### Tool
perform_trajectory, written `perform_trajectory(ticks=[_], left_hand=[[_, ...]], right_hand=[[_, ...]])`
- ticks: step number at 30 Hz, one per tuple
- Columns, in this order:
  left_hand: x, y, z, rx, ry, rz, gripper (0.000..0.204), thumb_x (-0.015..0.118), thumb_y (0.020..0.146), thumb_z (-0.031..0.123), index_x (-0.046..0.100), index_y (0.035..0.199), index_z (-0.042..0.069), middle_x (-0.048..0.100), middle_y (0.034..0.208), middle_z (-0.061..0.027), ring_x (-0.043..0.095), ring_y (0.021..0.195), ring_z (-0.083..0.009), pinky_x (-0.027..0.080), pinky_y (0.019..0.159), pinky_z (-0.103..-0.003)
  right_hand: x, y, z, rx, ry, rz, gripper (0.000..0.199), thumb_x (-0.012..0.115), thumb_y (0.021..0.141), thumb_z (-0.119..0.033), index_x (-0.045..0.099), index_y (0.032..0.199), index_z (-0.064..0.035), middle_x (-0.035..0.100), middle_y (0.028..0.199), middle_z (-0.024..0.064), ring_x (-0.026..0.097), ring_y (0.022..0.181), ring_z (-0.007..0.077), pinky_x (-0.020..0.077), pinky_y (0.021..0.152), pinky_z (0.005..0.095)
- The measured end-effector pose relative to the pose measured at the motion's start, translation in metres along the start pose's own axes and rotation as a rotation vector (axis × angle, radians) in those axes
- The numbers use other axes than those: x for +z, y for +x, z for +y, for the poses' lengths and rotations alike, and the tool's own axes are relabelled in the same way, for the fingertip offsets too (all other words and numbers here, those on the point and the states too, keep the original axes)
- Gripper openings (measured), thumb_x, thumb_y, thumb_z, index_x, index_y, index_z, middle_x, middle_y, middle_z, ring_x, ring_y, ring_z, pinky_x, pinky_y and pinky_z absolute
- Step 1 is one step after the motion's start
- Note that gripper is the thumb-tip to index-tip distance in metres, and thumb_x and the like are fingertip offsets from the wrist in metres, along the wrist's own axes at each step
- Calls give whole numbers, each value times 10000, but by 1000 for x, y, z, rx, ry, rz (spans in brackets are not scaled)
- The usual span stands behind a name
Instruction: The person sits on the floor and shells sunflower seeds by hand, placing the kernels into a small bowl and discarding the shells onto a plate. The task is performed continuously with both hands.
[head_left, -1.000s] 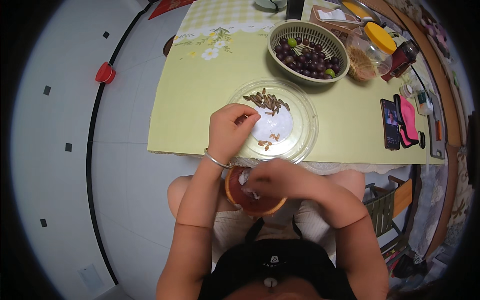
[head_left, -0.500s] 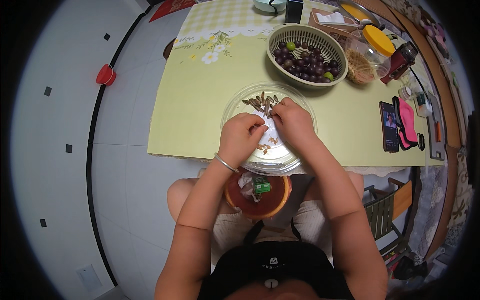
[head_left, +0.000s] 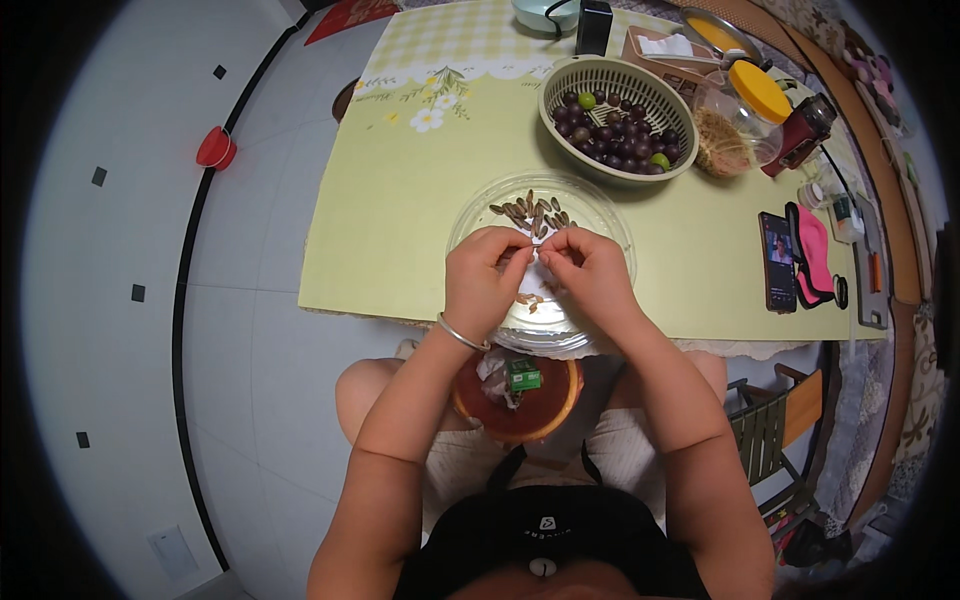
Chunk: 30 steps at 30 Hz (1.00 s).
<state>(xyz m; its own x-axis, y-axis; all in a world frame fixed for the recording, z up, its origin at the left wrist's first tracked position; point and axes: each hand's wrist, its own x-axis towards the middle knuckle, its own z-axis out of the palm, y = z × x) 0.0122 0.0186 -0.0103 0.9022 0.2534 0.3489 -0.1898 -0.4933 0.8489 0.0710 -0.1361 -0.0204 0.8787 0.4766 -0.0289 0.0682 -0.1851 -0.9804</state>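
Note:
A round clear plastic tray (head_left: pixel 607 205) lies near the table's front edge. In its far half is a loose pile of elongated brown nuts or seeds (head_left: pixel 540 213); their exact kind I cannot make out. Several lighter tan pieces (head_left: pixel 529 300) lie in the near half, on something white. Over the middle of the tray, my left hand (head_left: pixel 488 275) and my right hand (head_left: pixel 590 270) meet at the fingertips, both pinching. Between them is one small dark elongated nut or seed (head_left: pixel 537 245), mostly covered by the fingers. My left wrist wears a silver bangle (head_left: pixel 462 335).
Beyond the tray stands a colander (head_left: pixel 560 137) of dark grapes with a few green ones. To its right are a yellow-lidded jar (head_left: pixel 735 140) and a dark red flask (head_left: pixel 803 135). A phone (head_left: pixel 778 262) lies by a pink-and-black item. Below the edge sits a reddish-brown bin (head_left: pixel 515 415).
My right hand has drawn back from the pile toward me, and its fingertips now meet my left hand's around a small brown piece. The whole view has shifted slightly.

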Motion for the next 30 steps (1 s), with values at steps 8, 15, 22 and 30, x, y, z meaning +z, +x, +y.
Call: perform_trajectory(ticks=[8, 15, 22, 30], left_hand=[[6, -6, 8, 353, 247, 40, 160, 721, 754, 21, 697, 912, 11, 665, 766, -129, 650, 648, -259, 523, 586, -323], [12, -16, 10, 364, 330, 26, 205, 710, 736, -2, 696, 940, 9, 656, 747, -137, 636, 637, -285, 518, 565, -346], [6, -12, 16, -34, -94, -45, 165, 671, 790, -41, 690, 954, -39, 679, 769, -121, 660, 636, -198, 540, 579, -282], [-5, 0, 10, -553, -736, -199, 168, 624, 848, -64, 640, 1014, -85, 677, 805, -135, 674, 667, -166, 567, 590, -255]], right_hand=[[3, -4, -7, 206, 451, 38, 55, 642, 853, -44, 634, 870, 7, 629, 740, 4, 540, 634, 34, 431, 565, 180], [12, -6, 2, 82, 323, 80, 56, 638, 821, -36, 594, 800, -8, 614, 714, -2, 540, 625, 34, 427, 559, 180], [5, -2, -3, 262, 677, -38, 50, 597, 825, 5, 570, 793, -23, 578, 661, 9, 482, 512, 44, 363, 455, 188], [-5, -1, -8, 301, 655, -90, 61, 616, 835, -18, 570, 798, -32, 548, 622, -1, 412, 453, 35, 267, 397, 182]])
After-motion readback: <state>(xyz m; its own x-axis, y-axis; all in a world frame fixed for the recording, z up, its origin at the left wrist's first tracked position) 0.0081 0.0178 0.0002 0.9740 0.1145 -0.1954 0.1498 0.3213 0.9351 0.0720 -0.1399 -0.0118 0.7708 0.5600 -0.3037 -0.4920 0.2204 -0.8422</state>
